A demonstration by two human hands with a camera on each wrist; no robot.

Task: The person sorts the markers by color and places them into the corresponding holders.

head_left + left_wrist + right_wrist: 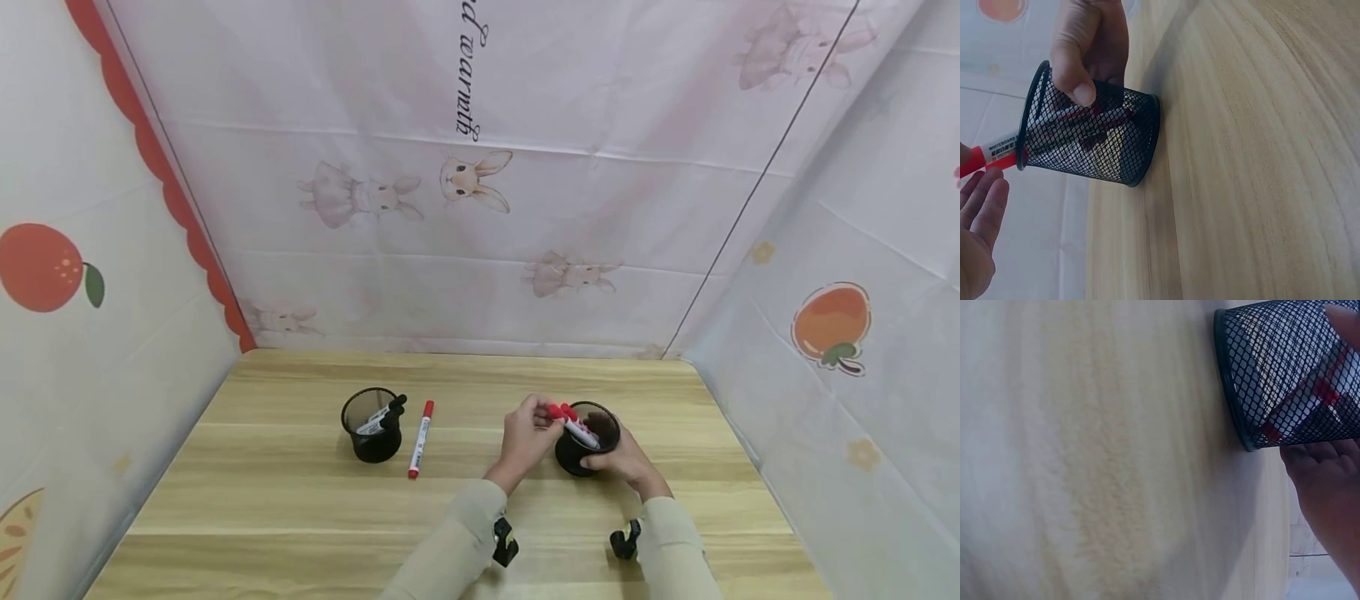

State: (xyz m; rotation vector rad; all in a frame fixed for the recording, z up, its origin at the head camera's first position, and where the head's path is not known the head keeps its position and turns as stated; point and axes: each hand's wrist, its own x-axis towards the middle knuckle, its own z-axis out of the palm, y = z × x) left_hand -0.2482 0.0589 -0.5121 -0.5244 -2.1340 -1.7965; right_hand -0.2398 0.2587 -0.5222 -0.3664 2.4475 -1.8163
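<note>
In the head view, my left hand (522, 437) pinches the red-capped end of a whiteboard marker (1002, 145) at the mouth of the right-hand black mesh pen holder (572, 458). The marker's white body slants down into the holder. Beside it, a second red cap (570, 412) shows at the rim. My right hand (628, 460) grips the holder round its side, thumb at the front. Through the mesh in the right wrist view, a white marker with red ends (1294, 412) is visible inside; how many lie there is hard to tell. The holder's base stands on the table.
Another black mesh pen holder (377, 446) stands left of centre, with black-capped markers (384, 419) leaning in it. Just right of it, a red-capped marker (422, 440) lies on the wooden table (300, 508). Printed cloth walls (420, 308) border the table's back and sides.
</note>
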